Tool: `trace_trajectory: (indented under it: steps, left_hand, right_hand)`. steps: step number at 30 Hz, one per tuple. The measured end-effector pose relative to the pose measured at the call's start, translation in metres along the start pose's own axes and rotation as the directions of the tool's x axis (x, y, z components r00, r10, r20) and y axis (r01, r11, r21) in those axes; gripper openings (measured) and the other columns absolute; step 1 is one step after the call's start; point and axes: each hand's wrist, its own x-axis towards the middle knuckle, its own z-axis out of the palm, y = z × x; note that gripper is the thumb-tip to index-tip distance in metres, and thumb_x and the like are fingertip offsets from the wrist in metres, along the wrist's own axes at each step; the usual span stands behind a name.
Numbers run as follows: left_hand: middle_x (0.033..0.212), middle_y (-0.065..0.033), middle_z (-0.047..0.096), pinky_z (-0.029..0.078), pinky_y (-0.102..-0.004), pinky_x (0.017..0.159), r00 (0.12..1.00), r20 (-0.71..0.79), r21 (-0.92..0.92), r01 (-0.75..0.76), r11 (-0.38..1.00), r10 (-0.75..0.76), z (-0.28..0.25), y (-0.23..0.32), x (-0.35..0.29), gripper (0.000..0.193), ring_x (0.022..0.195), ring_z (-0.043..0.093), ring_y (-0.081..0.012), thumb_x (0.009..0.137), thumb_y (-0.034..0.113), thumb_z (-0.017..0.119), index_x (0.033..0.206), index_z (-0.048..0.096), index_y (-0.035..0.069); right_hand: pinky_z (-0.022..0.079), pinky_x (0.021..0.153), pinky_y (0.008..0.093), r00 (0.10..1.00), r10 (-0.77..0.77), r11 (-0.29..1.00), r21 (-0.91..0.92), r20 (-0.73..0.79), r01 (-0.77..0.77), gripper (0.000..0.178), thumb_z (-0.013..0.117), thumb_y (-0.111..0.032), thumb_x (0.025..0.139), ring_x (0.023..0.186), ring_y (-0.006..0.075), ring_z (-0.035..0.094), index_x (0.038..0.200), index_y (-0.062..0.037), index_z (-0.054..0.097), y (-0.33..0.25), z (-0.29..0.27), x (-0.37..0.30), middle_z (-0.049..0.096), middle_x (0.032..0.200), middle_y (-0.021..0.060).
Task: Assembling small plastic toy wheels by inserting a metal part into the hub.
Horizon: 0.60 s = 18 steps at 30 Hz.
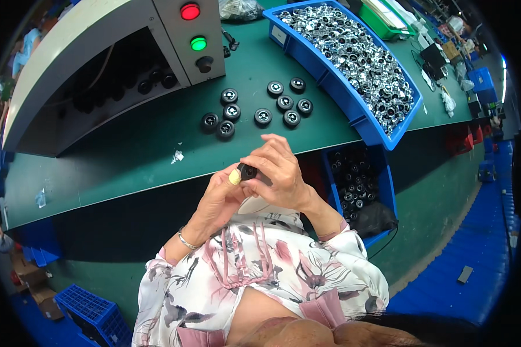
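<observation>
Both my hands meet in front of my chest, just off the table's near edge, around a small round black part that looks like a wheel (pixel 249 171). My left hand (pixel 217 196) holds it from the left, its thumb wrapped in yellow tape (pixel 235 177). From the right, the curled fingers of my right hand (pixel 281 173) close over the same part and cover much of it. Beyond my hands, several black wheels with silvery centres (pixel 263 117) lie loose on the green table (pixel 156 168).
A grey machine (pixel 171 43) with red and green lights stands at the far left, dark wheels inside its opening. A blue bin (pixel 324 77) full of shiny metal parts sits at the far right. Below the table edge, another blue bin (pixel 391 188) holds black parts.
</observation>
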Motion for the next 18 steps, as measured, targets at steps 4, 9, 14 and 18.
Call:
trace_trajectory:
  steps: [4, 9, 14, 18]
  left_hand:
    - [0.111, -0.0038, 0.066, 0.052, -0.0302, 0.087, 0.999, -0.032, 0.05, -0.036, 0.998, 0.037, 0.001, -0.001, 0.001, 0.042, 0.098, 0.063, -0.0104, 0.099, 0.031, 0.068, 0.126, 0.06, 0.001]
    - [0.112, -0.0045, 0.066, 0.052, -0.0299, 0.088, 0.999, -0.033, 0.069, -0.037, 0.997, 0.039, -0.006, -0.007, 0.0, 0.042, 0.098, 0.064, -0.0111, 0.099, 0.032, 0.068, 0.126, 0.06, 0.0]
    - [0.111, -0.005, 0.067, 0.053, -0.0302, 0.089, 0.998, -0.019, 0.026, -0.057, 0.998, 0.057, 0.001, -0.007, 0.0, 0.044, 0.098, 0.065, -0.0123, 0.099, 0.035, 0.067, 0.125, 0.061, 0.0]
    - [0.111, -0.0059, 0.067, 0.053, -0.0306, 0.09, 0.998, -0.043, 0.061, -0.039, 0.997, 0.041, -0.004, -0.005, 0.001, 0.044, 0.097, 0.065, -0.0134, 0.101, 0.036, 0.065, 0.126, 0.062, 0.0]
  right_hand:
    - [0.046, 0.1, 0.0522, 0.999, 0.054, 0.998, 0.02, -0.009, -0.054, 0.052, 0.085, -0.01, 0.065, 0.093, 0.0299, 0.063, 0.114, -0.0036, 0.07, -0.003, 0.003, 0.0, 0.065, 0.102, 0.0104]
    - [0.047, 0.1, 0.0504, 0.996, 0.09, 0.994, 0.06, -0.018, -0.089, 0.051, 0.085, -0.01, 0.067, 0.095, 0.03, 0.063, 0.116, -0.0042, 0.069, -0.006, 0.003, -0.003, 0.065, 0.103, 0.0101]
    - [0.047, 0.099, 0.0497, 0.999, 0.045, 0.998, 0.033, -0.022, -0.045, 0.054, 0.085, -0.011, 0.066, 0.096, 0.0303, 0.062, 0.117, -0.0042, 0.069, -0.003, 0.002, -0.004, 0.064, 0.103, 0.0106]
    - [0.048, 0.092, 0.0421, 0.99, 0.142, 0.984, 0.105, 0.004, -0.142, 0.045, 0.083, -0.009, 0.072, 0.096, 0.0273, 0.061, 0.114, -0.0025, 0.07, -0.015, -0.005, 0.005, 0.065, 0.102, 0.0103]
